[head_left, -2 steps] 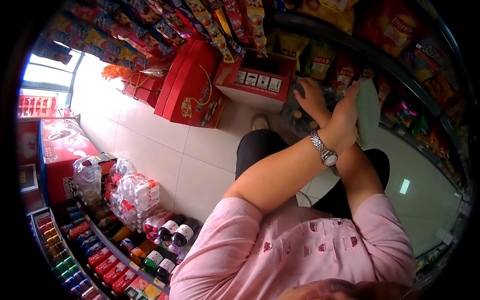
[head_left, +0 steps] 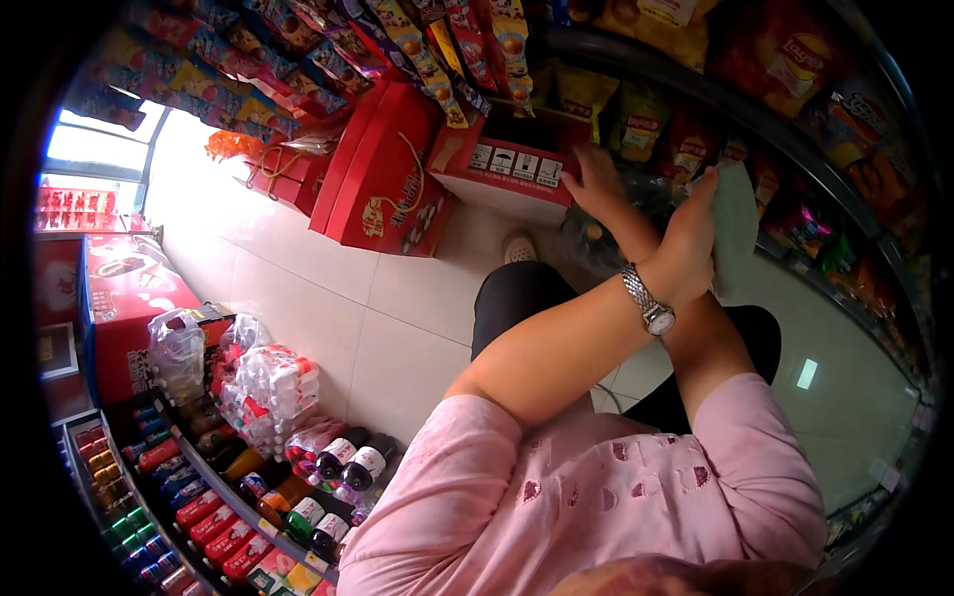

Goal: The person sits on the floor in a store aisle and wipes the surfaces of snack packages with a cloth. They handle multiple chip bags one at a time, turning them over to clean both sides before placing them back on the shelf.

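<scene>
My arms are crossed in front of me. My left hand (head_left: pixel 689 236), with a metal watch on its wrist, reaches across to the right and grips a pale green cloth (head_left: pixel 735 223) held against the snack shelf (head_left: pixel 795 139). My right hand (head_left: pixel 596 181) reaches under it to the left. Its fingers are spread and rest by the edge of a red display box (head_left: pixel 517 169), above a dark see-through bag (head_left: pixel 596 243). I cannot tell whether the right hand grips the bag.
Red gift boxes (head_left: pixel 383 189) stand on the white tiled floor (head_left: pixel 328 308). Bottled drinks (head_left: pixel 298 497) and shrink-wrapped bottle packs (head_left: pixel 263 392) line the lower left shelf. Beside them stands a red cooler (head_left: pixel 124 298). Snack bags hang overhead and to the right.
My right hand has shifted slightly up and left toward the red display box. The left hand still holds the cloth in the same place.
</scene>
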`<control>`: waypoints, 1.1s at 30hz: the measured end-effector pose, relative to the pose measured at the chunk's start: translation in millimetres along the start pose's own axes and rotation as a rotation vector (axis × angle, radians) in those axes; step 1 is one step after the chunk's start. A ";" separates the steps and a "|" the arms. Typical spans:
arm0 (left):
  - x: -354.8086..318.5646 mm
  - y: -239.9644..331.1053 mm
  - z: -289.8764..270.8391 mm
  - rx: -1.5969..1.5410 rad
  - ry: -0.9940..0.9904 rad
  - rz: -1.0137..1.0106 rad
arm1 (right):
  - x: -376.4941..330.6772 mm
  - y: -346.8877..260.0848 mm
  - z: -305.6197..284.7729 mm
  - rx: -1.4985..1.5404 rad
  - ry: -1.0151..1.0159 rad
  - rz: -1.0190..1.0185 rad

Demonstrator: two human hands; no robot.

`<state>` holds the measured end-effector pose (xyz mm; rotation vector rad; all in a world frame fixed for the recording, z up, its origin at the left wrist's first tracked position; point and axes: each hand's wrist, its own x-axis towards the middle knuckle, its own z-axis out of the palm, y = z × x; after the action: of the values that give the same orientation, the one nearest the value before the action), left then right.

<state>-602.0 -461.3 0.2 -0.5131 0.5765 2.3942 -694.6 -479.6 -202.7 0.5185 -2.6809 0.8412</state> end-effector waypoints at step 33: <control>20.9 -24.4 -4.1 -0.067 -0.149 -0.088 | -80.2 -38.2 4.9 0.417 -0.117 -0.337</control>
<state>-600.8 -436.2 -20.0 -0.3770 0.4011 2.3504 -607.7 -491.6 -217.3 1.1082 -2.4098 1.2981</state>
